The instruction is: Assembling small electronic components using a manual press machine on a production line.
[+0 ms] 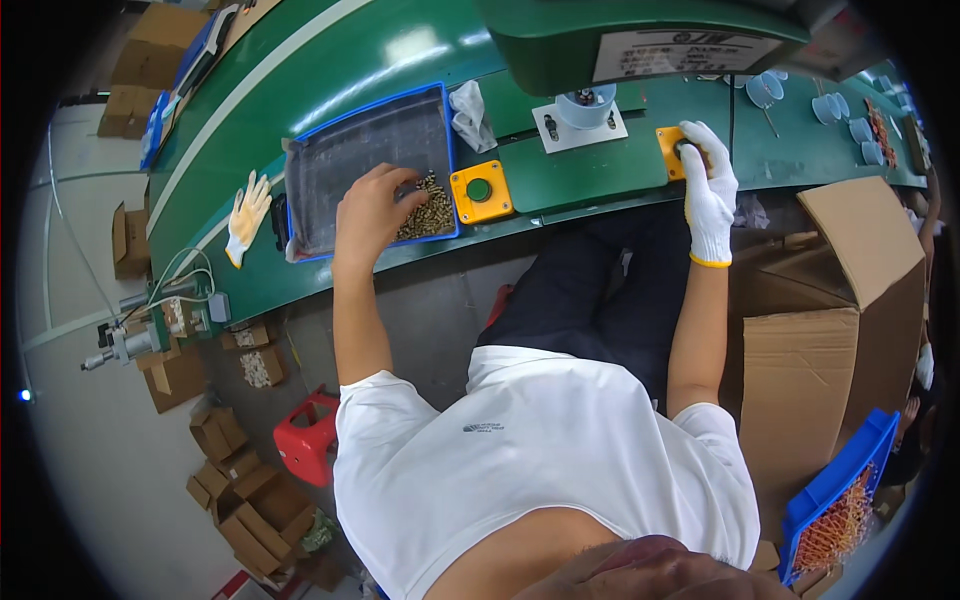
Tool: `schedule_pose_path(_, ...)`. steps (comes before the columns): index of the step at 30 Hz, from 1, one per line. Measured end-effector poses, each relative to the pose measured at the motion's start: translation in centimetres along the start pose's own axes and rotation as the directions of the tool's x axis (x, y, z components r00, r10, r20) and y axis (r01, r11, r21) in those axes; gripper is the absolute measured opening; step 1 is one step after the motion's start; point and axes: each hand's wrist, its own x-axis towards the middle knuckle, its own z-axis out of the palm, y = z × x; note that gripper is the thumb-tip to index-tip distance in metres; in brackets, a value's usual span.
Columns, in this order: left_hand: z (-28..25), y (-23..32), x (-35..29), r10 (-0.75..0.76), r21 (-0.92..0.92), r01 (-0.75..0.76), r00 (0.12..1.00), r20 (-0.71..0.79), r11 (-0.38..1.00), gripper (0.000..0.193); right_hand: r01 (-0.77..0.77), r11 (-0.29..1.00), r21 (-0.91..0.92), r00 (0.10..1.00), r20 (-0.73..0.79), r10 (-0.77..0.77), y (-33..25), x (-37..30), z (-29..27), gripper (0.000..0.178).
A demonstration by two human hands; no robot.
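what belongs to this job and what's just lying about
Likely in use:
small brass-coloured metal pieces by bare left hand
rectangular blue-rimmed tray
yellow button box under white-gloved right hand

Seemingly lying about:
cream fabric glove
red plastic stool

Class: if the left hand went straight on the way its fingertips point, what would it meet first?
Probably the metal parts heaped in the tray, just beyond the left hand; exact depth is hard to judge.

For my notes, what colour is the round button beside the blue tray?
The round button is green, clearest in the head view.
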Motion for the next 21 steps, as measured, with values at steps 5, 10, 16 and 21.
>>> schedule_pose_path(5, 0.6, -1.2, -1.5, 0.012, 0.111, -0.015, 1.000, 0.023, 0.994, 0.014, 0.057, 0.998, -0.008, 0.998, 0.021, -0.057, 0.4, -0.4, -1.3, 0.030)
schedule_pose_path(10, 1.1, -2.4, -1.3, 0.091, -0.026, -0.091, 0.996, 0.000, 0.995, 0.019, 0.029, 0.999, 0.015, 1.000, 0.003, -0.029, 0.2, -0.1, -1.3, 0.029)
schedule_pose_path(16, -0.3, 2.7, 1.2, 0.088, -0.293, -0.157, 0.968, -0.235, 0.943, 0.017, 0.055, 0.998, 0.017, 0.998, -0.002, -0.055, 0.2, 0.0, -1.1, 0.027)
schedule_pose_path(21, -3.9, 11.0, 6.3, 0.442, -0.291, -0.551, 0.820, -0.363, 0.783, 0.021, 0.030, 1.000, 0.005, 0.999, -0.025, -0.029, 0.3, -0.2, -1.2, 0.027)
